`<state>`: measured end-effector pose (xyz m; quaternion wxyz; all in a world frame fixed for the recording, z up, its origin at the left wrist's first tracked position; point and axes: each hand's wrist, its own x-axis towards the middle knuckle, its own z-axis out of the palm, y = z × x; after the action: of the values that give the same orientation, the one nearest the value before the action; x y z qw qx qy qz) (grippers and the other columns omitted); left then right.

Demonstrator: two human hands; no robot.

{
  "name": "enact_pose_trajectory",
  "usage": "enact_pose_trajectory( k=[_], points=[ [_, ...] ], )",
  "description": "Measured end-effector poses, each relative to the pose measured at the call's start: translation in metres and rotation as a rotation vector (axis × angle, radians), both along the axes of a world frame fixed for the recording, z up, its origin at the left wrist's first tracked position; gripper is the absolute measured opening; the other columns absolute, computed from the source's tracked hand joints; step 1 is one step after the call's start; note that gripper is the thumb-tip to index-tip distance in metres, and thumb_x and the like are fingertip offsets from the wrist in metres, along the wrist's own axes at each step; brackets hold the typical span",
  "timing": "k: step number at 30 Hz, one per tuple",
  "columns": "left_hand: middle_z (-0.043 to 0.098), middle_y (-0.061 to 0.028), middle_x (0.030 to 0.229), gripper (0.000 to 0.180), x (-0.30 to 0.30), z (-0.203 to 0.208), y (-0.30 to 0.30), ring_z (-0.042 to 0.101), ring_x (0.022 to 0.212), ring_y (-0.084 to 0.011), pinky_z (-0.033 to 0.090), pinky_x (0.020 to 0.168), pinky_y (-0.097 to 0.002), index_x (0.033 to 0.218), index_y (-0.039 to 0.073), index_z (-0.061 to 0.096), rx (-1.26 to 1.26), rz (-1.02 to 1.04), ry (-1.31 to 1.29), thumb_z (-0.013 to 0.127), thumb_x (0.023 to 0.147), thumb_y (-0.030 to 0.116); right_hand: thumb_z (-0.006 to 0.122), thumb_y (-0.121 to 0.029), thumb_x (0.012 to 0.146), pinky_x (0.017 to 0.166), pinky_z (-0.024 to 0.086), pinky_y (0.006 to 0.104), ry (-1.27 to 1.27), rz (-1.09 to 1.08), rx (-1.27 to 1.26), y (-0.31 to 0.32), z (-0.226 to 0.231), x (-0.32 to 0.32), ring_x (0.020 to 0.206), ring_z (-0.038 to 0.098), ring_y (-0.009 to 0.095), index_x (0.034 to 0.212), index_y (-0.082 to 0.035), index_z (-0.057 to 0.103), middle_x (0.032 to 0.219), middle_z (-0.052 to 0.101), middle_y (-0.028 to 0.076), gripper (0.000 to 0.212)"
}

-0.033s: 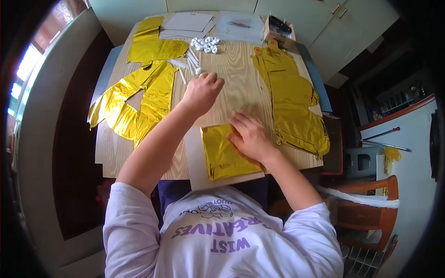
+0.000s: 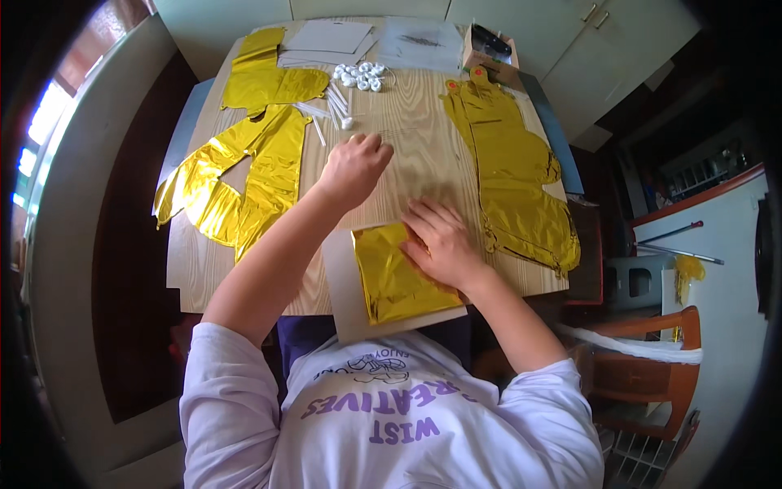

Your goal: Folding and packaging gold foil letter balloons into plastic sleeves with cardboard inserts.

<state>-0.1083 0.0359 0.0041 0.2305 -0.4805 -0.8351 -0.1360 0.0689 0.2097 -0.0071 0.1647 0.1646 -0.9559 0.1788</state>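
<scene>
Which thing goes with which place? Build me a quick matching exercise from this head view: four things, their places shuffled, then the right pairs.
Things
1. Folded rectangular piece of shiny gold foil
2. Cluster of small round white rolls
3. Open light-brown box
4. The person's bare right hand

Places
a. At the far right corner of the wood-grain table
b. On the right side of the folded foil
c. Just nearer than the pale flat sheets
d. On the pale flat board at the near edge

Pairs: 1-d, 2-c, 3-a, 4-b
</scene>
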Motion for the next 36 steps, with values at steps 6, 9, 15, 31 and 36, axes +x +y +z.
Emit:
enact_pose_trajectory(
  k=[6, 9, 15, 31, 36],
  points=[
    [0.060, -0.0068, 0.089, 0.011, 0.024, -0.021, -0.016, 0.062, 0.088, -0.0285, 0.055, 0.076, -0.0408, 0.087, 0.008, 0.062, 0.022, -0.110, -0.097, 0.069, 0.078, 0.010, 0.068, -0.021, 0.094, 0.089, 0.049, 0.0405, 0.195, -0.276, -0.415, 0.013, 0.028, 0.073, 0.098, 0.065, 0.029, 0.105, -0.001, 0.068, 0.105, 0.069, 0.013, 0.023],
    [0.063, -0.0073, 0.091, 0.010, 0.025, -0.025, -0.021, 0.064, 0.087, -0.0296, 0.056, 0.076, -0.0409, 0.089, 0.007, 0.066, 0.140, -0.141, -0.160, 0.070, 0.080, 0.009, 0.064, -0.013, 0.094, 0.070, 0.045, 0.0292, -0.017, -0.549, -0.851, 0.029, 0.000, 0.166, 0.075, 0.055, 0.014, 0.089, -0.003, 0.060, 0.082, 0.059, 0.004, 0.012],
    [0.062, -0.0092, 0.093, 0.015, 0.027, -0.014, -0.021, 0.065, 0.090, -0.0318, 0.057, 0.075, -0.0437, 0.094, 0.007, 0.063, 0.040, -0.122, -0.255, 0.069, 0.080, 0.008, 0.065, -0.025, 0.099, 0.086, 0.051, 0.0309, -0.527, -0.391, -1.843, -0.054, -0.039, 0.204, 0.091, 0.064, 0.014, 0.122, 0.001, 0.060, 0.100, 0.066, 0.007, 0.035],
    [0.060, -0.0134, 0.086, 0.010, 0.087, 0.009, -0.029, 0.065, 0.081, -0.0361, 0.054, 0.072, -0.0452, 0.090, 0.003, 0.059, -0.068, -0.162, -0.492, 0.066, 0.086, 0.009, 0.069, -0.007, 0.088, 0.056, 0.054, 0.0251, -0.799, -0.352, -1.660, -0.001, 0.026, 0.180, 0.078, 0.069, 0.014, 0.123, -0.002, 0.061, 0.100, 0.070, 0.005, 0.036],
    [0.065, -0.0189, 0.085, 0.012, 0.090, 0.032, -0.038, 0.068, 0.083, -0.0391, 0.056, 0.075, -0.0463, 0.084, 0.000, 0.061, -0.121, -0.211, -0.639, 0.065, 0.087, 0.010, 0.069, -0.009, 0.090, 0.053, 0.057, 0.0275, -0.689, -0.480, -1.779, -0.003, 0.007, 0.158, 0.070, 0.070, 0.015, 0.121, -0.003, 0.062, 0.095, 0.070, 0.005, 0.033]
  ],
)
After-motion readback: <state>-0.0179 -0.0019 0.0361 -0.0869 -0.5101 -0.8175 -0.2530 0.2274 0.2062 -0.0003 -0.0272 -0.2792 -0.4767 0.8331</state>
